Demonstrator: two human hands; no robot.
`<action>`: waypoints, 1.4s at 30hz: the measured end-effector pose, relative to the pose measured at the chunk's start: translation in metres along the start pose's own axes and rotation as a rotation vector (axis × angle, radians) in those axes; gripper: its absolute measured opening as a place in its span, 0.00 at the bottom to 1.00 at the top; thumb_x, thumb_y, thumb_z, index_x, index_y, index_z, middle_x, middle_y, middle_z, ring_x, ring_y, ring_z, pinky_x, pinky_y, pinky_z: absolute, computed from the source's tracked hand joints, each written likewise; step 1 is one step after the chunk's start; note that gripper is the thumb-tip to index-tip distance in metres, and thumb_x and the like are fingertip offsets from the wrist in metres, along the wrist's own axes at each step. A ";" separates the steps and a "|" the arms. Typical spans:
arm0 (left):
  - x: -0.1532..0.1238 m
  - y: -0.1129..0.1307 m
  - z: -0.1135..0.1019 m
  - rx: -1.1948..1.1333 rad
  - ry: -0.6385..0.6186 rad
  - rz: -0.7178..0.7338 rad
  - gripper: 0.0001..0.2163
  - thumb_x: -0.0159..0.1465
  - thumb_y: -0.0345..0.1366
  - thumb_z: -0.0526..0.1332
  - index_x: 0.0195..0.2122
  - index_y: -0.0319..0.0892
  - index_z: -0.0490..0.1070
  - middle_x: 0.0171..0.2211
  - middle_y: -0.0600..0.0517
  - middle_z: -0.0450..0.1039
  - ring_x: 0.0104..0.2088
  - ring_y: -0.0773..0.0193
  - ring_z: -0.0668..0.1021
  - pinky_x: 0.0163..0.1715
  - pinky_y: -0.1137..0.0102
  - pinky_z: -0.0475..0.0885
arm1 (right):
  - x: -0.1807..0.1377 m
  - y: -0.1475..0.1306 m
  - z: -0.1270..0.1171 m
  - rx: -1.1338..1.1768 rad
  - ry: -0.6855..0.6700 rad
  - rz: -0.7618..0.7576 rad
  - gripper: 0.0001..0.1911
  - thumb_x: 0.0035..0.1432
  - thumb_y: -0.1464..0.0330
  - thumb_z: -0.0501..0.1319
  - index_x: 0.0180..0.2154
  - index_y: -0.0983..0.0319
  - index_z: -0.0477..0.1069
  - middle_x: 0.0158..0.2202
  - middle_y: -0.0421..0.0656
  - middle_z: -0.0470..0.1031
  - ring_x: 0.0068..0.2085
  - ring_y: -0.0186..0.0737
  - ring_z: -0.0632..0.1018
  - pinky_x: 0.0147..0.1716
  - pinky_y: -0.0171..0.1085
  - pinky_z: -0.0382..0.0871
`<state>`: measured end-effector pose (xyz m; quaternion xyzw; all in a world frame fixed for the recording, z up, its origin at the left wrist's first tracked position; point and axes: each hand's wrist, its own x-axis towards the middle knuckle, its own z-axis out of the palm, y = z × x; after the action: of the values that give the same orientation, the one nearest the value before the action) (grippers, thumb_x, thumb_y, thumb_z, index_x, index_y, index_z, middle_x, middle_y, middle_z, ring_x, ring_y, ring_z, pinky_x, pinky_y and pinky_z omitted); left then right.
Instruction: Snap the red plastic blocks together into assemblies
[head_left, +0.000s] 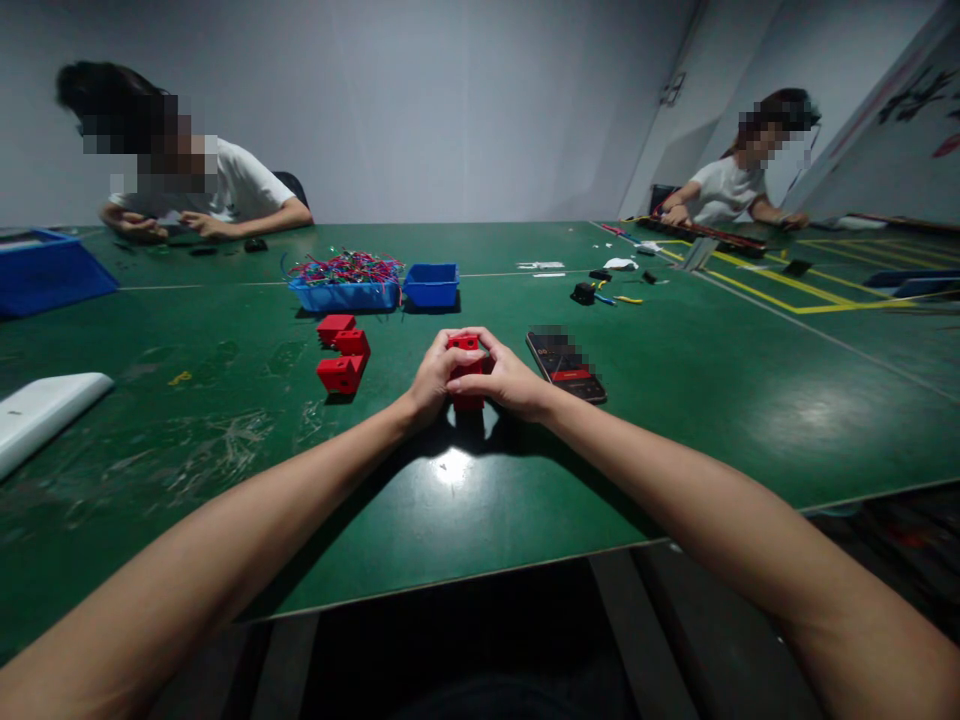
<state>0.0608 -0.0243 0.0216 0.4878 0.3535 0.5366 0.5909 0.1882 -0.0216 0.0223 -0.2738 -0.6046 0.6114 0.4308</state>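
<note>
Both of my hands meet at the middle of the green table [675,420], wrapped around one red plastic block [466,372]. My left hand [433,383] grips its left side with curled fingers. My right hand [510,380] covers its right side and top. The block rests just above the tabletop; its lower part is partly hidden by my fingers. Three more red blocks [343,356] lie in a row to the left of my hands.
A phone [565,366] lies right of my hands. Behind stand a blue tray of coloured wires [346,281] and a small blue bin [431,285]. A large blue bin [45,270] and a white object [41,410] sit left. Two seated people work at the far side.
</note>
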 end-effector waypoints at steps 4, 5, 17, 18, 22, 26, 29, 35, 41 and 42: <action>-0.001 0.000 0.000 0.013 0.016 0.010 0.17 0.47 0.38 0.62 0.39 0.42 0.63 0.31 0.55 0.71 0.32 0.62 0.76 0.33 0.68 0.70 | 0.000 0.000 0.000 -0.009 -0.006 -0.012 0.35 0.36 0.71 0.72 0.47 0.56 0.63 0.40 0.36 0.73 0.41 0.38 0.77 0.45 0.41 0.75; -0.002 -0.001 0.000 0.012 0.019 0.012 0.17 0.47 0.38 0.62 0.39 0.42 0.63 0.31 0.55 0.71 0.32 0.62 0.76 0.33 0.68 0.70 | 0.000 0.001 0.000 -0.010 -0.008 -0.011 0.35 0.36 0.71 0.72 0.47 0.56 0.63 0.40 0.36 0.73 0.41 0.38 0.77 0.45 0.41 0.75; 0.000 -0.002 -0.002 0.010 0.026 0.026 0.18 0.48 0.37 0.61 0.40 0.42 0.63 0.33 0.54 0.72 0.34 0.61 0.76 0.35 0.67 0.71 | 0.001 -0.001 -0.001 -0.029 -0.032 -0.023 0.34 0.37 0.71 0.72 0.47 0.56 0.62 0.41 0.37 0.73 0.42 0.39 0.77 0.45 0.41 0.74; -0.001 -0.002 -0.001 0.010 0.026 0.030 0.18 0.47 0.37 0.61 0.40 0.42 0.63 0.32 0.54 0.71 0.34 0.61 0.76 0.35 0.67 0.70 | 0.001 -0.001 -0.001 -0.032 -0.031 -0.030 0.34 0.36 0.72 0.72 0.47 0.56 0.62 0.41 0.37 0.73 0.42 0.39 0.77 0.45 0.41 0.74; -0.002 -0.002 0.000 0.010 0.028 0.046 0.18 0.47 0.37 0.62 0.39 0.41 0.63 0.32 0.54 0.71 0.34 0.62 0.76 0.35 0.68 0.70 | 0.001 -0.002 -0.001 -0.030 -0.025 -0.036 0.35 0.35 0.72 0.72 0.47 0.57 0.63 0.40 0.37 0.73 0.41 0.38 0.76 0.44 0.40 0.74; 0.003 -0.001 -0.005 0.006 -0.025 -0.006 0.19 0.49 0.38 0.62 0.42 0.42 0.63 0.34 0.54 0.71 0.34 0.62 0.76 0.34 0.69 0.71 | 0.001 -0.002 -0.001 -0.020 -0.017 0.004 0.34 0.37 0.70 0.73 0.47 0.57 0.62 0.40 0.37 0.73 0.40 0.36 0.76 0.45 0.39 0.74; 0.011 -0.001 -0.013 0.076 -0.184 -0.099 0.22 0.50 0.41 0.65 0.44 0.41 0.64 0.34 0.53 0.72 0.32 0.63 0.76 0.32 0.70 0.69 | 0.001 -0.001 -0.001 -0.020 0.032 0.024 0.33 0.40 0.67 0.73 0.48 0.57 0.62 0.40 0.37 0.73 0.40 0.35 0.76 0.45 0.38 0.73; 0.014 -0.001 -0.017 0.123 -0.201 -0.022 0.23 0.51 0.44 0.65 0.46 0.41 0.63 0.36 0.54 0.70 0.35 0.64 0.75 0.36 0.68 0.69 | -0.001 0.000 -0.003 -0.052 0.015 0.018 0.32 0.42 0.67 0.71 0.49 0.57 0.61 0.40 0.37 0.73 0.41 0.36 0.76 0.46 0.39 0.73; 0.010 0.002 -0.013 0.151 -0.169 0.015 0.23 0.51 0.42 0.64 0.46 0.40 0.64 0.37 0.54 0.69 0.37 0.65 0.73 0.39 0.69 0.68 | 0.000 -0.002 -0.010 -0.149 -0.069 -0.068 0.33 0.46 0.65 0.70 0.52 0.57 0.58 0.47 0.41 0.71 0.48 0.39 0.75 0.53 0.43 0.70; 0.010 0.001 -0.013 0.159 -0.172 0.022 0.23 0.51 0.42 0.64 0.47 0.40 0.64 0.37 0.54 0.69 0.37 0.64 0.73 0.40 0.68 0.68 | 0.000 -0.002 -0.011 -0.185 -0.085 -0.077 0.34 0.46 0.64 0.70 0.53 0.57 0.57 0.49 0.42 0.70 0.50 0.40 0.74 0.54 0.44 0.69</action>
<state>0.0500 -0.0117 0.0203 0.5813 0.3375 0.4696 0.5724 0.1986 -0.0164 0.0228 -0.2628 -0.6864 0.5468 0.4009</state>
